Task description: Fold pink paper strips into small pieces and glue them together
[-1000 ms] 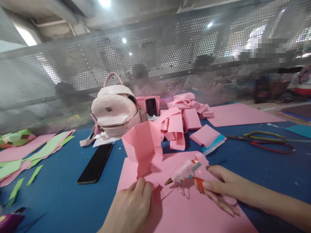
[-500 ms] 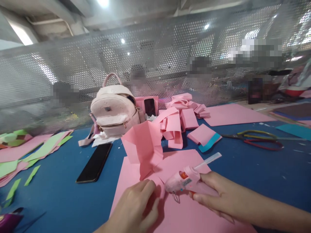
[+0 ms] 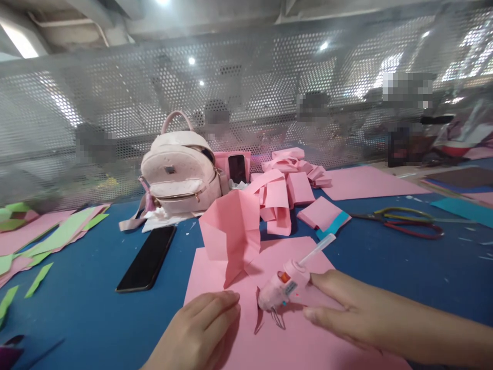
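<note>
My right hand (image 3: 346,311) grips a small pink hot glue gun (image 3: 287,285), its nozzle pointing down-left at a large pink paper sheet (image 3: 292,344) and its clear glue stick poking out behind. My left hand (image 3: 200,334) rests on the same sheet with fingers loosely curled, pressing the paper beside the nozzle. A folded pink paper piece (image 3: 231,231) stands upright just beyond both hands.
On the blue table (image 3: 96,313): a black phone (image 3: 147,252), a pale pink backpack (image 3: 177,174), a pile of folded pink papers (image 3: 288,190), scissors (image 3: 408,222), green and pink scraps (image 3: 46,236) at left. A perforated metal screen (image 3: 246,103) runs behind.
My right hand has picked the glue gun up off the sheet and turned it, nozzle down toward the paper. My left hand shifted slightly left on the sheet.
</note>
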Demonstrator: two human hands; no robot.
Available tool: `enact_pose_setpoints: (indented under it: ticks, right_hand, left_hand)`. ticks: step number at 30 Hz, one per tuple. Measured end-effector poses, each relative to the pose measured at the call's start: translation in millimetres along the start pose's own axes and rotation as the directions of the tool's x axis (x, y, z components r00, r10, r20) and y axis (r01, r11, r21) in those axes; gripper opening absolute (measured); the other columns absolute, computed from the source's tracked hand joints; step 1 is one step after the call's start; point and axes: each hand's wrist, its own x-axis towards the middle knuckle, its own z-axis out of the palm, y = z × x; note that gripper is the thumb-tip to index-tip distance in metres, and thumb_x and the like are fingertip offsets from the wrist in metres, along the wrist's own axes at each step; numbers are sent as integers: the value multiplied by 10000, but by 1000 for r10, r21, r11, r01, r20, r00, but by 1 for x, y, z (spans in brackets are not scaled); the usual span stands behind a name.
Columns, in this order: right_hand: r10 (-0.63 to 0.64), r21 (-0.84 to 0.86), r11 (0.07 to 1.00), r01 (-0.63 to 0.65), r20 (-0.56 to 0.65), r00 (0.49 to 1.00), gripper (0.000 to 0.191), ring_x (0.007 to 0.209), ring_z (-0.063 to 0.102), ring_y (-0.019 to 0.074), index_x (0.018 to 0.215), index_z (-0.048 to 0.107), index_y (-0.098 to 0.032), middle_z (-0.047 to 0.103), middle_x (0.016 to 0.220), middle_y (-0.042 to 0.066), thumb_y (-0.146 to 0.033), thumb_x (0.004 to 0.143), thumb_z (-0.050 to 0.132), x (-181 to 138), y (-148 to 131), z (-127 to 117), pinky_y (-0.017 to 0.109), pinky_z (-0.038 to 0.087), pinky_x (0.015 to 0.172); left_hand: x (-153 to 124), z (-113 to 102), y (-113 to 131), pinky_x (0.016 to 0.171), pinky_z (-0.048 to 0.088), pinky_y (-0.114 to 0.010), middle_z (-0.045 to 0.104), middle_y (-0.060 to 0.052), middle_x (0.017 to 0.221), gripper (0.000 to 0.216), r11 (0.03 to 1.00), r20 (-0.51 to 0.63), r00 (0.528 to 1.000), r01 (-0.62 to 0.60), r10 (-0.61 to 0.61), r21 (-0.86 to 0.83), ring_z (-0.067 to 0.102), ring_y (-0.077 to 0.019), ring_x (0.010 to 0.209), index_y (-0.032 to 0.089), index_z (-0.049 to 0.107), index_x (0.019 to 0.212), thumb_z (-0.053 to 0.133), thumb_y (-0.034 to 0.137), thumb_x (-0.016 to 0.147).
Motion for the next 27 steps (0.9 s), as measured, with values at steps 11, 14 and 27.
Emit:
enact_pose_setpoints:
  ticks: [11, 14, 27]
  right_hand:
    - [64, -33, 997, -65, -31, 997, 642, 1187, 614, 385, 1319, 646, -244, 672, 1300, 100, -674, 853, 542, 6, -14, 3, 393, 525, 952]
    - [52, -38, 998, -52, -4, 999, 624, 1201, 603, 385, 1307, 651, -243, 676, 1287, 109, -666, 863, 538, 8, -16, 6, 422, 494, 1001]
    - [-81, -63, 995, 78, -48, 996, 575, 1280, 555, 366, 1381, 589, -222, 623, 1368, 131, -570, 930, 504, 15, -16, 10, 452, 434, 1075]
  left_hand:
    - [-7, -1, -7, 742, 625, -277, 730, -107, 1089, 282, 996, 22, 999, 29, -27, -82, 727, -196, 869, 140, 622, 1159, 507, 58, 915]
    - [-8, 0, -7, 753, 624, -274, 726, -103, 1103, 273, 994, 33, 999, 41, -38, -97, 725, -192, 880, 148, 619, 1159, 509, 65, 923]
    - [-11, 3, -8, 781, 621, -288, 710, -97, 1112, 246, 991, 65, 997, 55, -48, -118, 712, -191, 905, 156, 603, 1117, 516, 48, 913]
